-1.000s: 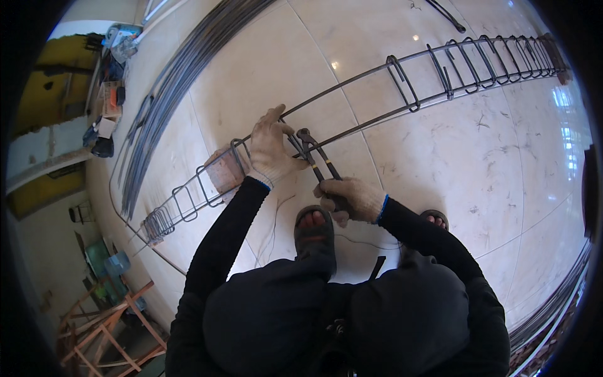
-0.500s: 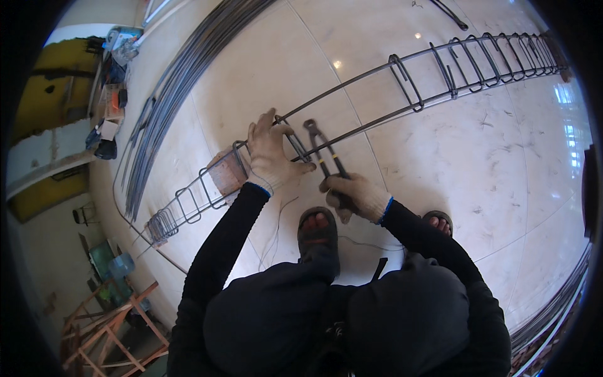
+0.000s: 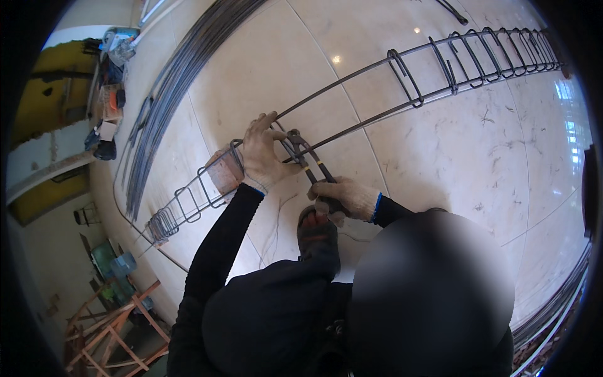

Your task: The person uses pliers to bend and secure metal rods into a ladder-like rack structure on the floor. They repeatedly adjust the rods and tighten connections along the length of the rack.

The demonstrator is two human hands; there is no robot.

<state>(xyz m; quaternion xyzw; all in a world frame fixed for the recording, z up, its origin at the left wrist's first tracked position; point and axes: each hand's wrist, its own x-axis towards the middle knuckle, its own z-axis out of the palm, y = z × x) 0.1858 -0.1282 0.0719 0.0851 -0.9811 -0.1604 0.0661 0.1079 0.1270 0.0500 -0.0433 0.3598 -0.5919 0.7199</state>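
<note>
Presently, two gloved hands work near the middle of one long steel frame (image 3: 377, 120), which stretches from between 8 and 9 o'clock out to 2 o'clock. The left hand (image 3: 260, 151), at 11 o'clock, is spread across the frame beside at least one ring; I cannot tell whether it grips. The right hand (image 3: 345, 198), at 3 o'clock, is closed around one pair of pincers (image 3: 321, 164), its head over the frame by the left hand. One brick (image 3: 224, 174) sits at 9 o'clock, one bundle of rods (image 3: 182, 81) at 10 and one sandalled foot (image 3: 317, 232) at 5.
</note>
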